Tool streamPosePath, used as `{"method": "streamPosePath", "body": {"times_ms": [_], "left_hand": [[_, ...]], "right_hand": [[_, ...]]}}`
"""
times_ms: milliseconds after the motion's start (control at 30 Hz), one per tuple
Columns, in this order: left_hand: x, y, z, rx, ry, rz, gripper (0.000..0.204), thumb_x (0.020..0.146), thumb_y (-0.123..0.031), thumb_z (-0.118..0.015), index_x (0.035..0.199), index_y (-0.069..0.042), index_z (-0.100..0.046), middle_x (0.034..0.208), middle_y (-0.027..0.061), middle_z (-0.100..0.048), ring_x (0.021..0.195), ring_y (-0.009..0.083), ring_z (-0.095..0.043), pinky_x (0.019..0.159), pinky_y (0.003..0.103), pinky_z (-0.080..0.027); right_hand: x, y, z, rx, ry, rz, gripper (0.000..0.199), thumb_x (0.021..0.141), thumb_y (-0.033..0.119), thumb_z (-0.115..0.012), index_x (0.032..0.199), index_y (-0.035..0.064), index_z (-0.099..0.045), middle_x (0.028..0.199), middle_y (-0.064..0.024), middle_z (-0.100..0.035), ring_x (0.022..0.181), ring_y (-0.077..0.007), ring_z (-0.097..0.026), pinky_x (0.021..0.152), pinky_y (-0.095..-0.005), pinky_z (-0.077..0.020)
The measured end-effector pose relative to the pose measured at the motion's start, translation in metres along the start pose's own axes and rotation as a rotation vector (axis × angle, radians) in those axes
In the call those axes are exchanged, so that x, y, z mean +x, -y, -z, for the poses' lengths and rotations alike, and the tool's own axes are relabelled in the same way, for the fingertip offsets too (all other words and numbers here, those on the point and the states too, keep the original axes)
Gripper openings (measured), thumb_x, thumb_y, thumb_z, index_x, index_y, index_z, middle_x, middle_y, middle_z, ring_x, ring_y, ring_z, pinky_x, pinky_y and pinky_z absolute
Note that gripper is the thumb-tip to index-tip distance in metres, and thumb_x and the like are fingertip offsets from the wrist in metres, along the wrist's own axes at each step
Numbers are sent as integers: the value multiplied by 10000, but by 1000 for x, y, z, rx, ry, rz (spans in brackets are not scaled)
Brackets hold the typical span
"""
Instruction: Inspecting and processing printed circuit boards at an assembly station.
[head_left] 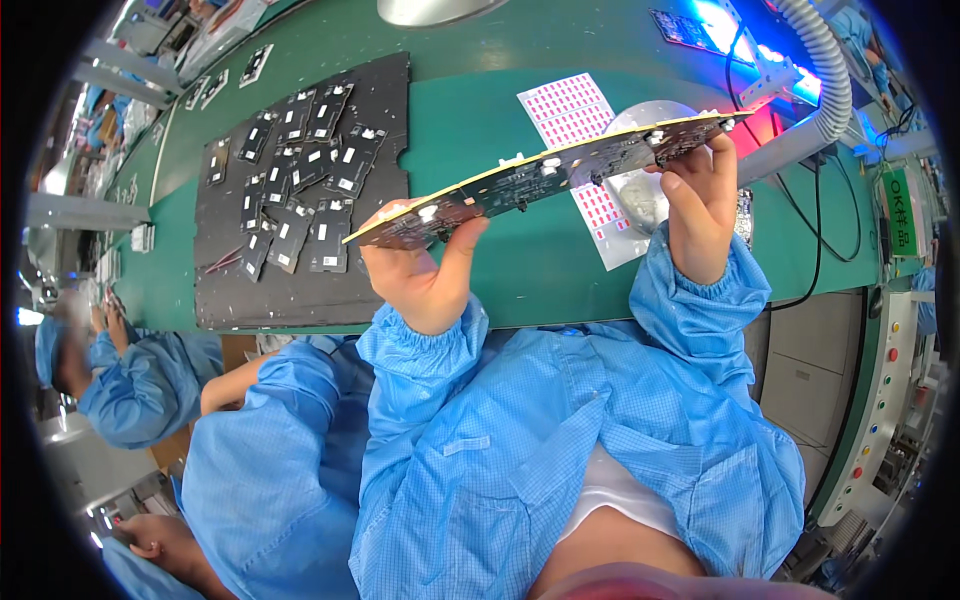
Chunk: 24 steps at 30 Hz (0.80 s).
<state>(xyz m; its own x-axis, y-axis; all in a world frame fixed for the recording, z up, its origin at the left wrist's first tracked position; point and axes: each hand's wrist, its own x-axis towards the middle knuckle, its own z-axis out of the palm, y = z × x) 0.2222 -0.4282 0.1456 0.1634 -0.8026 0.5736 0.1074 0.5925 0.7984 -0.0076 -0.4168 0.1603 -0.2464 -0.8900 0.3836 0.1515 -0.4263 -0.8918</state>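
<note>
Between my two hands a long circuit board panel (545, 175) is held up off the bench, tilted so that it shows nearly edge-on, its right end higher. Small white connectors and dark components dot its face. My left hand (425, 275) grips the left end, thumb on the near face and fingers behind. At the right end my right hand (700, 205) pinches the board close to its corner. Behind the panel lies a white sheet with rows of red stickers (568, 105), partly covered by a round pale lamp base (640, 195).
Several small black boards (310, 160) lie on a black mat (225, 290) to the left, with red tweezers (226, 260). A ribbed hose (825, 70) and black cables (820, 220) are at the right. A co-worker in blue (270, 460) sits close on my left.
</note>
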Motion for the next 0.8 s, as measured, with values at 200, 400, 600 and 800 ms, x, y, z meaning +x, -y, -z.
{"method": "streamPosePath", "body": {"times_ms": [200,400,600,800], "left_hand": [[2,-1,-2,-2,-37,39,568,654,119,-697,1099,-12,-369,975,162,-551,878,237,-599,793,327,-487],[17,13,8,105,76,-358,393,698,30,-691,982,-15,-423,912,205,-576,871,279,-596,750,344,-513],[15,0,11,141,112,-332,416,678,-10,-720,980,-17,-434,919,203,-580,854,256,-596,725,318,-512],[18,-1,13,129,139,-344,361,715,-50,-700,963,-15,-440,918,209,-583,826,245,-594,703,310,-511]], "right_hand": [[0,3,-6,30,-43,-29,526,746,-26,-478,1247,-4,-320,1146,-153,-471,1065,-234,-473,893,-350,-379],[0,-8,1,-222,91,171,405,785,-36,-508,1173,3,-402,1100,-126,-522,1024,-171,-479,903,-300,-362],[-1,-12,-1,-81,103,142,370,824,37,-552,1162,1,-406,1129,-128,-514,994,-163,-498,895,-283,-383],[-1,-12,-1,-140,105,233,384,810,47,-574,1153,-5,-408,1125,-136,-510,1085,-211,-468,944,-315,-356]]}}
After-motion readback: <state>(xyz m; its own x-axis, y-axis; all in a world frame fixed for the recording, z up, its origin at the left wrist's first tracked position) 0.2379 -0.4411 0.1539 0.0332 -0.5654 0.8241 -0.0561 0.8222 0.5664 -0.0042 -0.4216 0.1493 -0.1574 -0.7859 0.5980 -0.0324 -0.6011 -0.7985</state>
